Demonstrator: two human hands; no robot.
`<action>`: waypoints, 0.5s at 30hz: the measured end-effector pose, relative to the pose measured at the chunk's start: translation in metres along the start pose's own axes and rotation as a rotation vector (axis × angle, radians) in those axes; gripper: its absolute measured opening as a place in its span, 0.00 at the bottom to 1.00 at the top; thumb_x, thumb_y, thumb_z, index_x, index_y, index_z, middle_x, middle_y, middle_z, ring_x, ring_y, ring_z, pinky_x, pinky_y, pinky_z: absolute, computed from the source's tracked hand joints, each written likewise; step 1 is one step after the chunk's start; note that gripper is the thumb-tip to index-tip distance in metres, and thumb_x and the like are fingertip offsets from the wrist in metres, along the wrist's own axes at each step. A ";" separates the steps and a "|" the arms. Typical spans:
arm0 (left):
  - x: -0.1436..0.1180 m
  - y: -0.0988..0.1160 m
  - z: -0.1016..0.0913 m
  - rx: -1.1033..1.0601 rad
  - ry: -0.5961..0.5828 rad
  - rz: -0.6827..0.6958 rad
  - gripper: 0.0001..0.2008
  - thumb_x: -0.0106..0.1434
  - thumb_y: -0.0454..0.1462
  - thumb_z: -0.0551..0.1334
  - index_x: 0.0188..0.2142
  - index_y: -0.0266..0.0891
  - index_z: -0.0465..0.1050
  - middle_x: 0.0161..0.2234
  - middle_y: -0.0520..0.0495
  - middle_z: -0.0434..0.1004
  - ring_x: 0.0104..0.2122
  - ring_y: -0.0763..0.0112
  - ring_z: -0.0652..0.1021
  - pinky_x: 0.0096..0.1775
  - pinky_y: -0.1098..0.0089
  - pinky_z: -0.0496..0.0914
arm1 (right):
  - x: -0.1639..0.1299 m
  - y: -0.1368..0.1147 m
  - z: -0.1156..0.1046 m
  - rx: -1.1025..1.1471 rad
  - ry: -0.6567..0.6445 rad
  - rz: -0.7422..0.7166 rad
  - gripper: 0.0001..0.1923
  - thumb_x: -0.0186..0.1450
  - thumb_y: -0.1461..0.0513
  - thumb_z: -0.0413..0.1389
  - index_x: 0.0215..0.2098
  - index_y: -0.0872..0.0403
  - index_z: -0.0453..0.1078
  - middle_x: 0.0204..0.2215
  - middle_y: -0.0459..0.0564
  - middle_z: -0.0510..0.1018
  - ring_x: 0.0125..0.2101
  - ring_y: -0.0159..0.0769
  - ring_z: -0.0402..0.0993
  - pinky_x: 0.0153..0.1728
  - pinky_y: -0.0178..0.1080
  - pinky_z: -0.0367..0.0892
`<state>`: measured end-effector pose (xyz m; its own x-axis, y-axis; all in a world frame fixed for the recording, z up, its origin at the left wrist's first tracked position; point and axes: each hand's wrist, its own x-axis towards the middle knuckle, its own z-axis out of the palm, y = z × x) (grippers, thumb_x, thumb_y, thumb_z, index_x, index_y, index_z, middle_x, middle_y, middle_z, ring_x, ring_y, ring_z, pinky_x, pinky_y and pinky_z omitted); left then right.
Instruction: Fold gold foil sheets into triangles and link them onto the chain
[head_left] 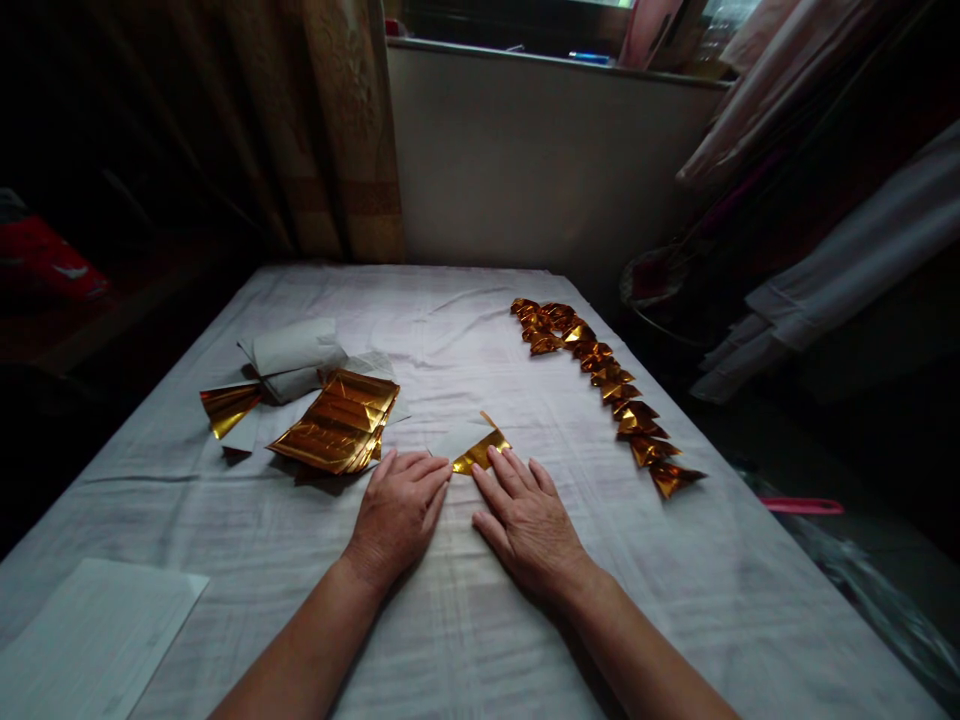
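Observation:
Between my hands lies a partly folded sheet of gold foil paper (472, 455), gold strip along its near edge and pale backing behind. My right hand (525, 510) rests on its right side, palm down with fingers spread. My left hand (401, 510) lies palm down at its left corner, fingers stretched forward and close together; whether its fingertips press on the sheet I cannot tell. A stack of gold foil sheets (341, 420) sits just beyond my left hand. To the right runs a curved row of folded gold foil pieces (611, 385).
A white cloth covers the table (465, 620). Crumpled pale paper (292, 350) and a loose foil piece (229, 405) lie by the stack. A white paper sheet (97, 640) is at near left. Curtain (349, 130) and hanging clothes (862, 240) flank the far wall.

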<state>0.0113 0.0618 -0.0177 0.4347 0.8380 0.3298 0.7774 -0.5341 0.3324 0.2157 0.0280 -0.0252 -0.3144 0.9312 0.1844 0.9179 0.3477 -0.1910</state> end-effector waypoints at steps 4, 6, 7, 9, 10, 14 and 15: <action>0.001 0.001 0.000 0.018 0.020 0.012 0.12 0.68 0.37 0.58 0.48 0.46 0.78 0.48 0.48 0.82 0.49 0.59 0.76 0.58 0.47 0.63 | 0.011 0.010 0.004 0.041 0.105 0.077 0.24 0.68 0.58 0.52 0.61 0.54 0.66 0.64 0.62 0.64 0.63 0.50 0.60 0.60 0.53 0.58; 0.001 0.001 0.000 0.021 0.024 0.017 0.12 0.68 0.37 0.58 0.48 0.46 0.78 0.47 0.48 0.82 0.49 0.59 0.76 0.58 0.47 0.62 | 0.017 0.015 0.006 0.063 0.156 0.128 0.25 0.67 0.59 0.53 0.62 0.56 0.64 0.62 0.62 0.67 0.62 0.50 0.62 0.58 0.52 0.60; 0.001 0.001 0.000 0.022 0.026 0.020 0.12 0.68 0.37 0.58 0.48 0.45 0.77 0.48 0.48 0.82 0.49 0.58 0.76 0.58 0.46 0.62 | 0.020 0.017 0.007 0.077 0.170 0.141 0.26 0.66 0.60 0.53 0.62 0.56 0.64 0.61 0.62 0.68 0.61 0.50 0.62 0.58 0.52 0.60; 0.001 0.001 0.001 0.025 0.030 0.029 0.13 0.68 0.37 0.57 0.48 0.45 0.77 0.48 0.48 0.81 0.49 0.58 0.76 0.58 0.46 0.62 | 0.024 0.019 0.005 0.110 0.183 0.162 0.27 0.65 0.61 0.54 0.61 0.55 0.64 0.59 0.60 0.70 0.60 0.49 0.64 0.57 0.51 0.60; 0.001 0.001 0.001 0.028 0.034 0.033 0.13 0.68 0.37 0.57 0.48 0.45 0.77 0.48 0.48 0.81 0.49 0.59 0.76 0.58 0.46 0.61 | 0.026 0.020 0.004 0.132 0.185 0.175 0.27 0.64 0.61 0.54 0.61 0.54 0.64 0.59 0.59 0.71 0.59 0.48 0.64 0.57 0.51 0.61; 0.001 0.000 0.001 0.051 0.055 0.044 0.13 0.67 0.37 0.58 0.50 0.42 0.75 0.48 0.46 0.81 0.49 0.58 0.76 0.60 0.46 0.59 | 0.030 0.019 -0.001 0.217 0.180 0.233 0.26 0.62 0.64 0.55 0.59 0.52 0.65 0.54 0.55 0.75 0.54 0.46 0.69 0.53 0.49 0.63; 0.001 0.000 0.001 0.057 0.060 0.042 0.14 0.67 0.36 0.58 0.50 0.42 0.75 0.48 0.45 0.81 0.49 0.58 0.76 0.61 0.46 0.58 | 0.030 0.018 -0.001 0.235 0.185 0.241 0.26 0.61 0.65 0.55 0.59 0.52 0.66 0.53 0.54 0.76 0.53 0.46 0.70 0.53 0.49 0.63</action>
<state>0.0123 0.0624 -0.0179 0.4407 0.8057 0.3957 0.7844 -0.5600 0.2666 0.2233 0.0623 -0.0224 -0.0281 0.9614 0.2738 0.8728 0.1571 -0.4620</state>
